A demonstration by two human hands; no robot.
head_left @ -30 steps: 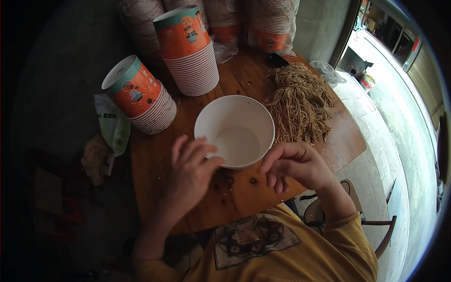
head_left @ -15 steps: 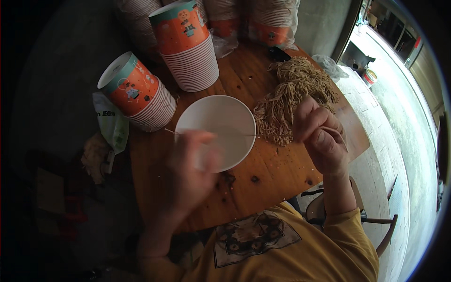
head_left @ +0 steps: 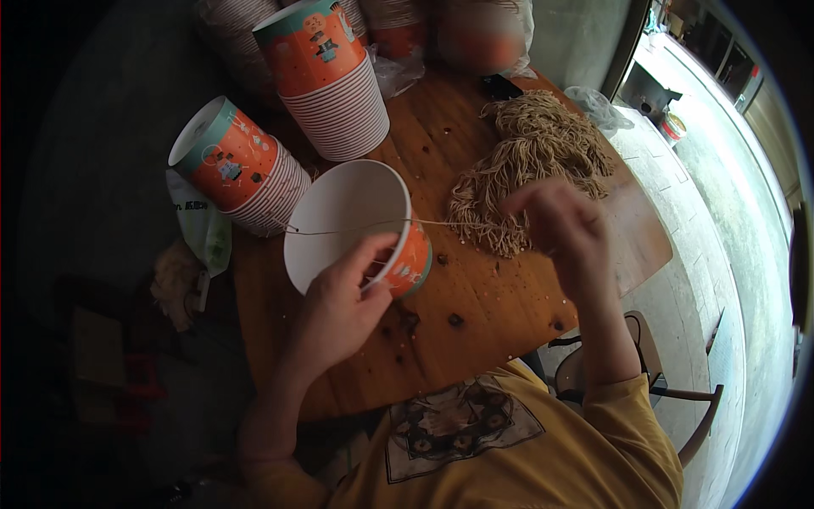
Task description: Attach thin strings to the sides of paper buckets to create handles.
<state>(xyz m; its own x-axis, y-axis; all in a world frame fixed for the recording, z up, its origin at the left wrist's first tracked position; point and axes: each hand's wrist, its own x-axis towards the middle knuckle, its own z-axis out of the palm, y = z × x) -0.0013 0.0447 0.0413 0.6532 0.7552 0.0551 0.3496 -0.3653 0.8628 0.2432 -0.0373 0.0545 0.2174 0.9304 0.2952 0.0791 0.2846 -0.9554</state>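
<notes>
A paper bucket [head_left: 339, 199], white inside and orange and teal outside, leans on the table with its mouth turned up and left. My left hand [head_left: 339, 301] is closed on its near rim, the fingers partly hidden against the wall. One thin beige string [head_left: 441, 223] crosses the mouth from the left rim and leaves past the right rim. It leads toward my right hand [head_left: 566, 227], raised right of the bucket and blurred, with fingers curled around the string's end. Beneath and behind that hand lies a heap of beige strings [head_left: 543, 144].
Two stacks of nested paper buckets, a tilted stack [head_left: 242, 161] and a taller stack [head_left: 331, 93], stand at the left and back. Bagged buckets [head_left: 483, 38] line the wall. A black phone-like object [head_left: 502, 86] and a clear plastic bag [head_left: 598, 109] lie near the far edge.
The bucket has tipped left, exposing its printed right side. My left hand has come onto its rim. The string is drawn farther out to the right, and my right hand stays raised there.
</notes>
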